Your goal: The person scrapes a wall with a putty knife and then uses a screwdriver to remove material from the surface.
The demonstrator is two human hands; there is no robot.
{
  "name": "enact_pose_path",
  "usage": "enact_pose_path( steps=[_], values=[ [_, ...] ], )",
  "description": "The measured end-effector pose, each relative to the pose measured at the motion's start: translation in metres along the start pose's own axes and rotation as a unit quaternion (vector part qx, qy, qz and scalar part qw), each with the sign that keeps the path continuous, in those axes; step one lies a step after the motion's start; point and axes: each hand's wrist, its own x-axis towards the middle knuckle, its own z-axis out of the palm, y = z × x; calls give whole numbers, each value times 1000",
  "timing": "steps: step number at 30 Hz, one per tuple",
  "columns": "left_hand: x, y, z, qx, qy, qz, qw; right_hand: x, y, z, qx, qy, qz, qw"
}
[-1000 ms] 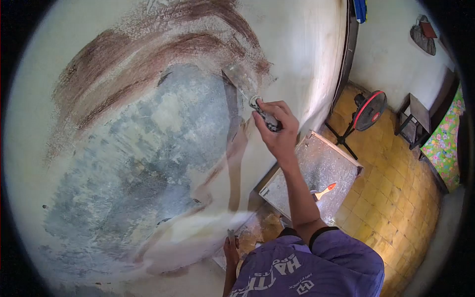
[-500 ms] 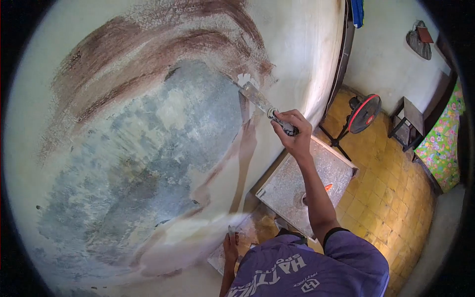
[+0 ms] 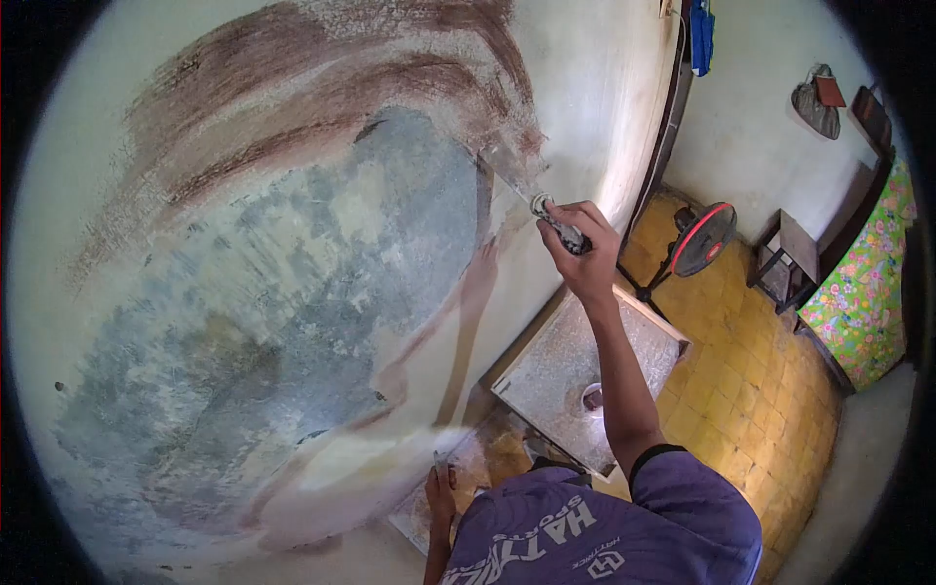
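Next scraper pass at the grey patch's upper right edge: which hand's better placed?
Right, I'd say: the right hand grips the scraper by its handle, blade by the grey patch's upper right edge. The left hand is far lower, seemingly holding something too small to identify.

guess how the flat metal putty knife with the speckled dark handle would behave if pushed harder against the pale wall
The putty knife might flex slightly, since its blade looks thin. It is probably light, as the right hand appears to manage it by the handle alone. The flat blade should discourage rolling.
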Motion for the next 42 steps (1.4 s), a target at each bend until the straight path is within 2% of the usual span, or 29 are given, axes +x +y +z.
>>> enact_pose_path(
  steps=[3, 5, 12, 17, 24, 28, 30, 36, 39, 42],
  values=[
    [0, -8, 0, -56, -20, 21, 998, -13, 11, 0, 23, -13, 23, 999],
    [-1, -1, -2, -25, -23, 26, 999, -28, 27, 0, 27, -17, 42, 999],
    [12, -3, -6, -47, -20, -11, 999, 13, -14, 21, 21, 15, -43, 999],
    [6, 2, -14, -55, -10, 32, 998, -27, 18, 3, -6, -18, 2, 1000],
    [2, -7, -19, -88, -2, 10, 996, 16, -21, 22, 12, 15, -47, 999],
    [3, -15, -28, -60, 12, 11, 998, -8, -11, 5, 12, -5, 28, 1000],
    [7, -18, -29, -90, 17, -8, 996, -15, -7, 7, 3, 0, 31, 1000],
    [4, -16, -24, -4, 14, 12, 1000, -13, -2, -4, -9, -32, 33, 999],
    [8, -11, -18, -34, -27, 8, 999, -23, 8, 0, 12, -20, 40, 999],
    [9, -14, -12, -88, -19, 6, 996, -12, -6, 8, 8, 9, 28, 1000]
  ],
)
